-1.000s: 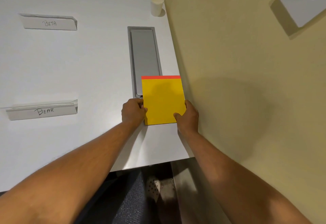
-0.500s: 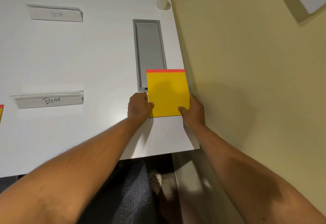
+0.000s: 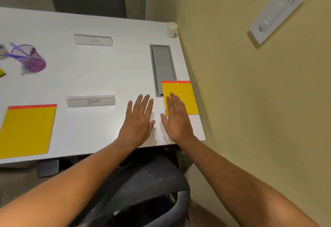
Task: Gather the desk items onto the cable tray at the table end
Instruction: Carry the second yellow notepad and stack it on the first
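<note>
Both hands flat: left hand (image 3: 138, 119) on table (image 3: 100, 76), right hand (image 3: 176, 117) over pad (image 3: 186, 96).

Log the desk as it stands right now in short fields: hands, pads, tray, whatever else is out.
left hand: open, flat over the table, holding nothing
right hand: open, fingers over near pad
near pad: yellow, overlaps the tray's near end
tray: grey, set in the table
second pad: far left
name cards: one marked, one farther
pen cup: purple, left
paper cup: far corner
</note>
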`<state>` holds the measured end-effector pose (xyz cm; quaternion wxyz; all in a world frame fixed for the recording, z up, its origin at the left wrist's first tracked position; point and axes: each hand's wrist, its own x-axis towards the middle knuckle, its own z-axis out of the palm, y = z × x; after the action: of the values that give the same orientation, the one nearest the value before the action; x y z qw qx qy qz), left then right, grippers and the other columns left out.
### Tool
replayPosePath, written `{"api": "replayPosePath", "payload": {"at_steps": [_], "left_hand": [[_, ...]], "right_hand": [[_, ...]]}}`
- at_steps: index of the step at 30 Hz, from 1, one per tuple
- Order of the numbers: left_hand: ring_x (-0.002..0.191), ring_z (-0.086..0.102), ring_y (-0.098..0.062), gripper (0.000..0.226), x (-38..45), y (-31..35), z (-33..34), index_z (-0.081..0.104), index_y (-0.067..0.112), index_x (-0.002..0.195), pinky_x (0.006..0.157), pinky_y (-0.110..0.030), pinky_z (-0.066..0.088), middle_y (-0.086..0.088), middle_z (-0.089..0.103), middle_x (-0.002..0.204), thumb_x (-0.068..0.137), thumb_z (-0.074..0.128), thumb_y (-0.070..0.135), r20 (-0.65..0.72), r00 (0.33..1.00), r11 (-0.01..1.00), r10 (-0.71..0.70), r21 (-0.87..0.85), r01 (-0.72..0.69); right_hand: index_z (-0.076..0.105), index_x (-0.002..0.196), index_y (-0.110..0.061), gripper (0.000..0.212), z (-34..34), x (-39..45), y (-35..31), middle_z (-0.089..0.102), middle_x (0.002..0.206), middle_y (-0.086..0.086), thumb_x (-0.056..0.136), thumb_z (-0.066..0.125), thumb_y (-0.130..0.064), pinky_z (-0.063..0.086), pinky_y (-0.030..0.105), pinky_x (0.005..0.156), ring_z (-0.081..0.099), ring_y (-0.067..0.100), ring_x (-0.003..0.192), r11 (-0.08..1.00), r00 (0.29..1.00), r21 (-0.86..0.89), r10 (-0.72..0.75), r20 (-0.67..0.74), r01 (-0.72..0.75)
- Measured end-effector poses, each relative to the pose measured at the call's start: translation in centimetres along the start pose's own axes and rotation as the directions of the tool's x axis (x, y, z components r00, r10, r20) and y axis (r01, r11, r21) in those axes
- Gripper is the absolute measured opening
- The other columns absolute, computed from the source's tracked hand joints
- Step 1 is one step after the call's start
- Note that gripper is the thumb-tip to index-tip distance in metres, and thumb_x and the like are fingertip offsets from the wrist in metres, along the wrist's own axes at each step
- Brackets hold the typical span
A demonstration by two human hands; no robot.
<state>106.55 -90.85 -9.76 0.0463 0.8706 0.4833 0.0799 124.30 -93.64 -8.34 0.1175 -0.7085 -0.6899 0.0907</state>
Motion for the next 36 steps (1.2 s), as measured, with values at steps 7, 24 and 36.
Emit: {"api": "replayPosePath", "payload": {"at_steps": [7,24,36], "left_hand": [[0.163,0.009,-0.040,0.078,-7.7,-3.2,-5.9,0.019,0.002,0.167,0.127,-0.066,0.018,-0.020,0.014,0.176,0.108,0.051,0.041,-0.118,0.992,0.995,-0.039,0.087,0.049],[0.164,0.007,-0.040,0.080,-24.1,-5.7,-14.3,0.013,0.002,0.167,0.127,-0.068,0.014,-0.019,0.011,0.176,0.108,0.048,0.044,-0.363,0.849,0.870,-0.384,0.166,0.464],[0.164,0.004,-0.037,0.086,-40.2,-8.8,-17.6,0.016,0.000,0.166,0.127,-0.070,0.011,-0.020,0.011,0.176,0.106,0.049,0.051,-0.411,0.687,0.696,-0.599,0.156,0.701]], "right_hand": [[0.018,0.167,-0.008,0.069,-2.7,-3.9,-8.1,0.007,0.176,0.011,0.111,0.044,-0.038,0.007,0.051,0.133,0.001,0.028,0.164,0.989,0.986,-0.075,-0.134,-0.101,0.127],[0.009,0.168,-0.010,0.073,-5.3,-9.7,-19.6,-0.002,0.177,0.007,0.111,0.036,-0.047,0.002,0.050,0.133,-0.006,0.025,0.164,0.887,0.877,-0.022,-0.460,-0.139,0.461],[0.009,0.168,-0.011,0.076,-3.3,-16.9,-33.1,0.001,0.177,0.008,0.110,0.035,-0.053,0.003,0.052,0.132,-0.004,0.027,0.164,0.727,0.728,0.050,-0.679,-0.096,0.685]]}}
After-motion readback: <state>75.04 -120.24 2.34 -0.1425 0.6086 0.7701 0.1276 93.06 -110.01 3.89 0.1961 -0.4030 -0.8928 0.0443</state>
